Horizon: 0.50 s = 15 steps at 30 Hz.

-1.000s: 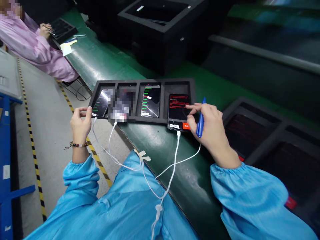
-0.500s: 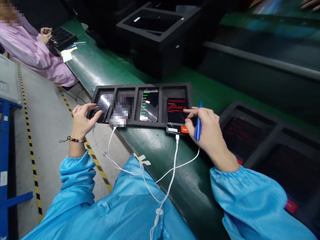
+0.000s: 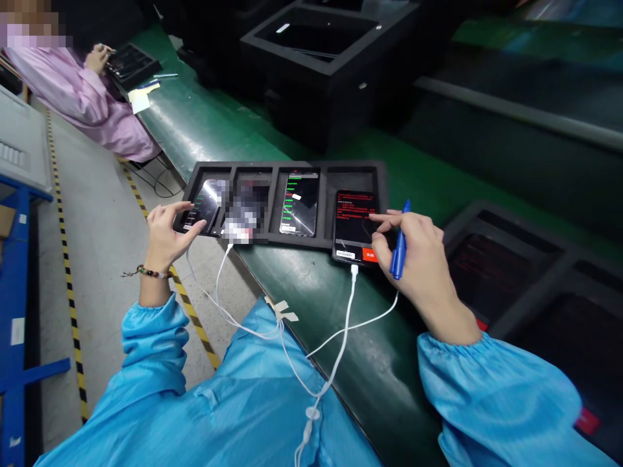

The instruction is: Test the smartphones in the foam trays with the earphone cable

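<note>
A black foam tray (image 3: 304, 242) with compartments lies across the bench edge. My left hand (image 3: 170, 230) is at its left end, thumb and fingers spread over the leftmost phone (image 3: 207, 202); whether they touch it I cannot tell. The second phone (image 3: 243, 211) is blurred out. Green and red lines show on the third phone (image 3: 300, 204). A fourth phone (image 3: 353, 224), with red text and an orange-red button, rests on the tray's right front edge with a white cable (image 3: 347, 318) plugged in. Over its screen, my right hand (image 3: 413, 250) reaches with bent fingers, a blue pen (image 3: 400, 243) tucked in it.
Another foam tray (image 3: 511, 298) with dark phones lies at the right. A black box (image 3: 311, 97) stands behind. A co-worker in a pink sleeve (image 3: 73, 84) sits at far left beside a tray (image 3: 130, 65). White cables are taped with pale tape (image 3: 282, 308) at the bench edge.
The whole view has shifted slightly, so everything appears a little further right. Both hands keep nearly the same places over the phones, and the pen stays in my right hand.
</note>
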### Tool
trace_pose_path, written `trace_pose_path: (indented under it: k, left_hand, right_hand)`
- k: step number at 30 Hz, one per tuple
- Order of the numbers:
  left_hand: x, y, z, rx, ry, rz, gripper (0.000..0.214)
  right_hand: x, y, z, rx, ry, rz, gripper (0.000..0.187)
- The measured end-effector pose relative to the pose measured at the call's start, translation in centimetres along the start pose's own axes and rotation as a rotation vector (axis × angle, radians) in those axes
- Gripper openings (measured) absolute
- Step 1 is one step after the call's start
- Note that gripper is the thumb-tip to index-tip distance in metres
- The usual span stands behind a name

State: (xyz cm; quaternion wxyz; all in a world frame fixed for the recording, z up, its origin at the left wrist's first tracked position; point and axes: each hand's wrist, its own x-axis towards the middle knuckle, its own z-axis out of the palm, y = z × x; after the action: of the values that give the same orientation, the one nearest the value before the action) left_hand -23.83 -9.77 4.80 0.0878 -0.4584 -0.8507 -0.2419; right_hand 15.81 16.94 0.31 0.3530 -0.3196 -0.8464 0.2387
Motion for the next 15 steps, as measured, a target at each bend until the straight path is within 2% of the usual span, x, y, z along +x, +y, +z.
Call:
trace_pose_path:
  k: [10, 15]
  left_hand:
    - [-0.6, 0.2, 0.1, 0.003, -0.014, 0.009, 0.039]
    - [-1.3, 0.8, -1.0, -0.03, 0.096, 0.055, 0.044]
  right_hand:
    - [0.0, 0.3, 0.2, -0.016, 0.007, -0.003, 0.011]
    - [0.0, 0.0, 0.1, -0.046, 0.009, -0.026, 0.01]
